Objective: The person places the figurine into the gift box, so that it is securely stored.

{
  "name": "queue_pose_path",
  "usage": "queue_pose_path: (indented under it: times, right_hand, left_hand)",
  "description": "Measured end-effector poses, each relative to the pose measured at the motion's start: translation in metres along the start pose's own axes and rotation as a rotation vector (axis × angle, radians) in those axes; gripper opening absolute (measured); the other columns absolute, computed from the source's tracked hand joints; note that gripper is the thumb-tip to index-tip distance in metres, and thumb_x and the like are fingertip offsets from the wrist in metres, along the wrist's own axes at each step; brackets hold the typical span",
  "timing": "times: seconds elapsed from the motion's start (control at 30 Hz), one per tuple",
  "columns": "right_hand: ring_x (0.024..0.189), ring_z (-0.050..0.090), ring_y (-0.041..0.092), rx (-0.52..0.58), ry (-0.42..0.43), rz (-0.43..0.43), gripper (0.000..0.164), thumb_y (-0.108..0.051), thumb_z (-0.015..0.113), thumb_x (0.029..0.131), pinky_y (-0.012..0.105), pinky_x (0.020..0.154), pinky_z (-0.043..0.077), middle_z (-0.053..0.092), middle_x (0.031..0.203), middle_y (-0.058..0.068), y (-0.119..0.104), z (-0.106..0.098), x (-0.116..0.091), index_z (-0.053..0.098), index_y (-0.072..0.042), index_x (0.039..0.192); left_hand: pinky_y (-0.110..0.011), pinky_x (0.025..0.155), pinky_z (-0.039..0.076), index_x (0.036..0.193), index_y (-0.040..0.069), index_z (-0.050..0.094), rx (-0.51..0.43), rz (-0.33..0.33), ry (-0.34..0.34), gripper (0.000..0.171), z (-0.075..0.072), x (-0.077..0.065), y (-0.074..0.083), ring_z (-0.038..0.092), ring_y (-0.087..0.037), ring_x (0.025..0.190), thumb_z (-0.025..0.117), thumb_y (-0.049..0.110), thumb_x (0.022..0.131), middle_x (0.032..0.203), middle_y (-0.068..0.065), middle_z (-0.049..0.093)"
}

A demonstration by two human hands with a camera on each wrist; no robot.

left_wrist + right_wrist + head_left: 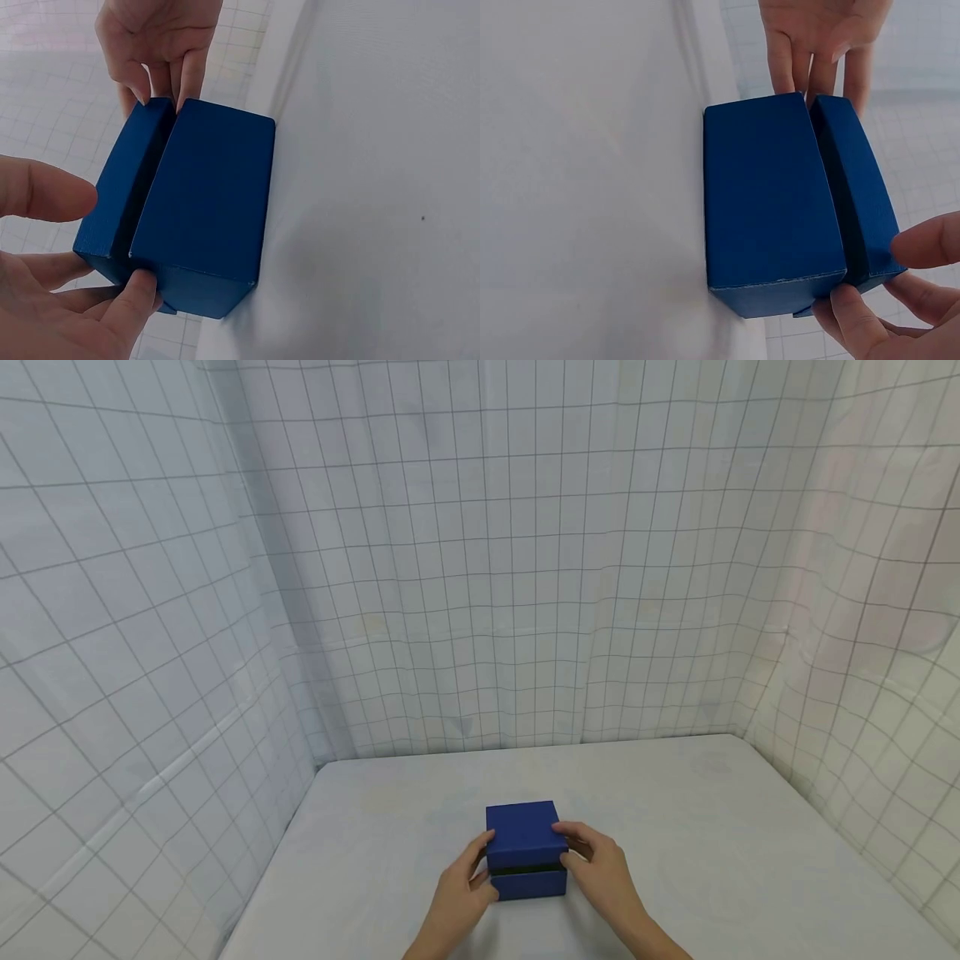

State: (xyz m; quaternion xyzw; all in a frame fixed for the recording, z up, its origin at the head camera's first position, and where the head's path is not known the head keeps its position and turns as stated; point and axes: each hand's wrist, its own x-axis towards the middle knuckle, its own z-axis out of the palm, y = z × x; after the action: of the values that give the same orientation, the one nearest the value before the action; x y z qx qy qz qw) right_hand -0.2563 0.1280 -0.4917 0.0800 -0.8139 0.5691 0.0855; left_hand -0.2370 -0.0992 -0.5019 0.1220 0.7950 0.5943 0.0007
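Observation:
A dark blue box stands on the white-covered table, its lid (522,828) raised a little above its base (528,885). A dark gap runs between lid and base along the near side. My left hand (459,889) holds the lid's left side, with a lower fingertip against the base near its corner. On the right, my right hand (600,868) grips the lid at its edge, one fingertip on top and the thumb at the near corner. In the left wrist view, the base (206,187) rests on the table. The inside of the box is hidden.
The white table cover (712,860) extends around the box. White curtains with a dark grid (510,568) hang behind the table and on both sides.

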Motion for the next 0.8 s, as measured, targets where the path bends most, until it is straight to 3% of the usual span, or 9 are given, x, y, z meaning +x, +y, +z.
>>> queue_pose_path:
  times: [0.27,0.53,0.8]
  right_hand:
    - [0.119,0.064,0.031,0.036,0.007,0.023,0.039,0.005,0.065,0.084,0.033,0.094,0.056,0.066,0.128,0.011,0.0,-0.001,-0.008,0.07,-0.009,0.12]
    - [0.119,0.064,0.031,0.067,0.01,0.04,0.039,0.004,0.066,0.085,0.032,0.092,0.057,0.064,0.131,0.014,0.001,0.001,-0.013,0.07,-0.008,0.121]
    - [0.116,0.065,0.037,0.016,0.003,0.049,0.05,0.006,0.077,0.076,0.03,0.085,0.059,0.061,0.135,0.02,0.01,0.003,-0.015,0.071,-0.013,0.121]
  left_hand:
    - [-0.043,0.108,0.044,0.153,0.0,0.037,-0.004,0.035,-0.017,0.082,0.0,-0.007,0.001,0.032,-0.046,0.143,0.061,-0.008,0.075,0.159,-0.027,0.029]
    - [-0.041,0.107,0.044,0.152,0.0,0.039,-0.014,0.025,-0.017,0.079,0.001,-0.01,0.001,0.032,-0.046,0.143,0.062,-0.007,0.076,0.159,-0.027,0.029]
    - [-0.039,0.102,0.05,0.15,-0.003,0.042,0.083,0.055,-0.005,0.076,0.0,-0.011,-0.003,0.035,-0.045,0.142,0.062,-0.009,0.077,0.157,-0.026,0.032]
